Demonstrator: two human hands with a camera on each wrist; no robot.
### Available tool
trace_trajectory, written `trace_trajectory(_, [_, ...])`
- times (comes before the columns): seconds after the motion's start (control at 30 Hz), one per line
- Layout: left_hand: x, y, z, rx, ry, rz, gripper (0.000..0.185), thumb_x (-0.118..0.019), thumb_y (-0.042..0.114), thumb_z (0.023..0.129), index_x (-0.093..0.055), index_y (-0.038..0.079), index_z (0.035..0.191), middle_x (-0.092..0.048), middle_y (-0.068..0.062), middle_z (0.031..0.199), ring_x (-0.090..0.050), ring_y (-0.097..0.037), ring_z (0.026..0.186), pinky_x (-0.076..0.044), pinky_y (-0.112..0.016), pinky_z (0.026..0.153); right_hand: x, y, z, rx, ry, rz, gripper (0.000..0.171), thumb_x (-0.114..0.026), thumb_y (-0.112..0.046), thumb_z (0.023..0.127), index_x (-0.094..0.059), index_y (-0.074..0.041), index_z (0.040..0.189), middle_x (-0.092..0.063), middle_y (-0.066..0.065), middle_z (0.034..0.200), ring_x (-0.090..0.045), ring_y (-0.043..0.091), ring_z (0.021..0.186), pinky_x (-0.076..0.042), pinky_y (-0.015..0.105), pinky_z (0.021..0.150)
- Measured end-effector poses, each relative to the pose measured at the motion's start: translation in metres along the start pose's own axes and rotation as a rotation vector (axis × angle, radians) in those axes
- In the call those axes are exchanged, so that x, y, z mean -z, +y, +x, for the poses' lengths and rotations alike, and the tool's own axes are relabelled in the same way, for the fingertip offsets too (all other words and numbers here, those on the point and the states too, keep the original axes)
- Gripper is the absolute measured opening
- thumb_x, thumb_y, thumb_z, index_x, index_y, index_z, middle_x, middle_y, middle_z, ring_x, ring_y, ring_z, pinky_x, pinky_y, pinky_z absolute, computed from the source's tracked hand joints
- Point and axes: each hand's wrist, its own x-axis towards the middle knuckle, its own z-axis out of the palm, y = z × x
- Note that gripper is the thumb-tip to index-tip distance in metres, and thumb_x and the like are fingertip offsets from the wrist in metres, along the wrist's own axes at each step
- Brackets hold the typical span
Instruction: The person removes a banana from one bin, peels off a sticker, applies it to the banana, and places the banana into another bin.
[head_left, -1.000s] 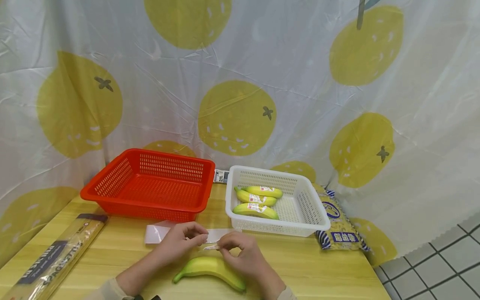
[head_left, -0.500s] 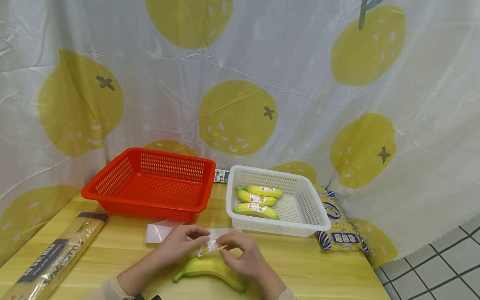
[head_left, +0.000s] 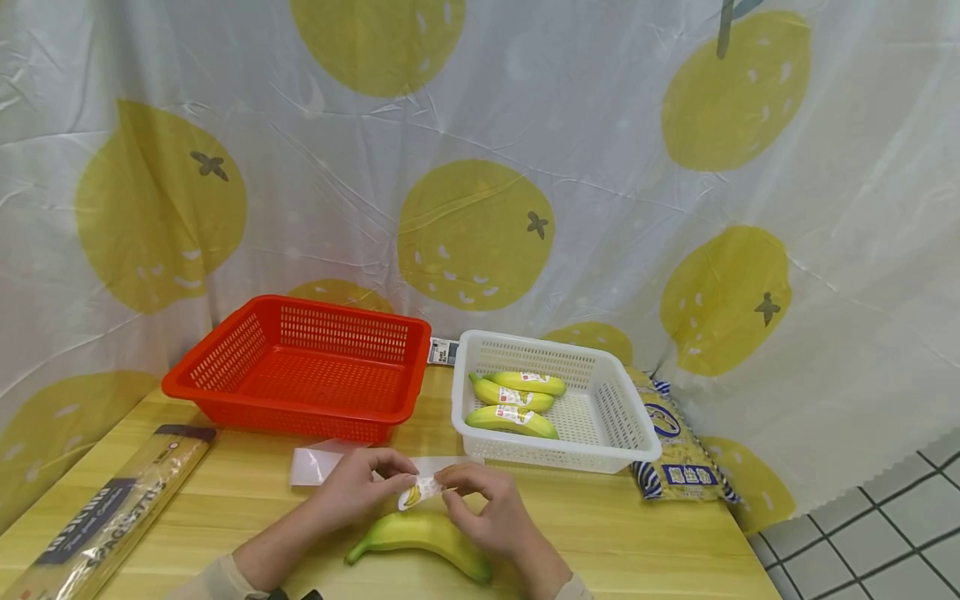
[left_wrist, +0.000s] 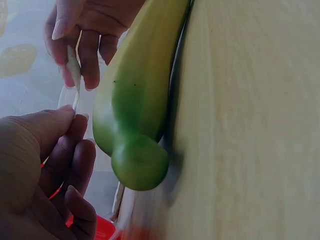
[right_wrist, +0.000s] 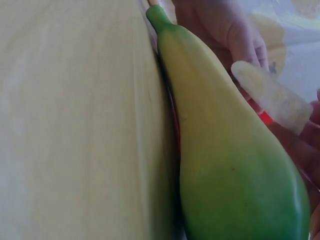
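Between both hands is a small white sticker [head_left: 420, 493] with a banana print, stretched just above a loose banana. My left hand [head_left: 363, 483] pinches one end of it with thumb and forefinger. My right hand [head_left: 491, 508] pinches the other end. In the left wrist view the sticker [left_wrist: 74, 67] appears nearly edge-on. Its pale side faces the right wrist camera, where the sticker [right_wrist: 270, 95] looks translucent. The yellow-green banana [head_left: 420, 535] lies on the table below the hands, stem to the left, with no label on its visible side.
A white strip of backing paper [head_left: 307, 468] lies behind the hands. The white basket [head_left: 555, 454] contains 3 bananas [head_left: 513, 421] bearing labels. A red basket [head_left: 300, 408] stands at back left. Pasta [head_left: 112, 508] lies left, a noodle bag [head_left: 682, 467] right.
The sticker has turned from almost edge-on so its printed face shows to the head camera. Both hands have barely moved; the banana and baskets stay in place.
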Motion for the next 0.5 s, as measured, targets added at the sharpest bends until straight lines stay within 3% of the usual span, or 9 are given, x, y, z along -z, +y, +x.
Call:
trace_trajectory(0.1, [-0.0001,0.0002,-0.0001,-0.016,0.004,-0.001,0.009,-0.077,0.031,0.093,-0.078,0.023,0.095,-0.071,0.014,0.084,-0.062,-0.003,0.079,-0.049,-0.024,0.070,-0.0007,0.0011,-0.0014,-0.036,0.053,-0.048,0.022,-0.067,0.011,0.088,-0.071,0.000,0.106,-0.075,0.017,0.104,-0.075,0.020,0.084,-0.058,0.019,0.069])
trace_trajectory(0.23, [0.0001,0.0037,-0.0014,-0.024,0.013,0.009,0.006,-0.077,0.032,0.093,-0.078,0.026,0.092,-0.071,0.015,0.083,-0.060,-0.002,0.079,-0.046,-0.024,0.068,-0.0017,0.0001,-0.0029,-0.215,0.100,-0.068,0.014,-0.070,0.002,0.093,-0.071,-0.003,0.105,-0.075,0.008,0.097,-0.065,0.006,0.064,-0.054,0.018,0.058])
trace_trajectory(0.4, [-0.0002,0.0076,-0.0041,-0.029,-0.003,0.001,0.004,-0.077,0.035,0.092,-0.077,0.031,0.090,-0.069,0.015,0.082,-0.059,-0.003,0.081,-0.043,-0.024,0.069,0.0000,-0.0041,-0.0006,-0.507,0.044,0.036,0.009,-0.073,-0.011,0.096,-0.074,-0.006,0.103,-0.074,0.003,0.091,-0.060,0.003,0.069,-0.054,0.022,0.061])
trace_trajectory(0.5, [-0.0011,0.0073,-0.0043,-0.028,-0.025,-0.003,0.004,-0.077,0.036,0.092,-0.076,0.035,0.088,-0.069,0.016,0.082,-0.059,-0.004,0.083,-0.044,-0.025,0.072,0.0027,-0.0049,-0.0005,-0.584,-0.023,0.119,0.004,-0.074,-0.009,0.093,-0.075,-0.010,0.097,-0.073,0.005,0.086,-0.058,0.002,0.069,-0.052,0.020,0.062])
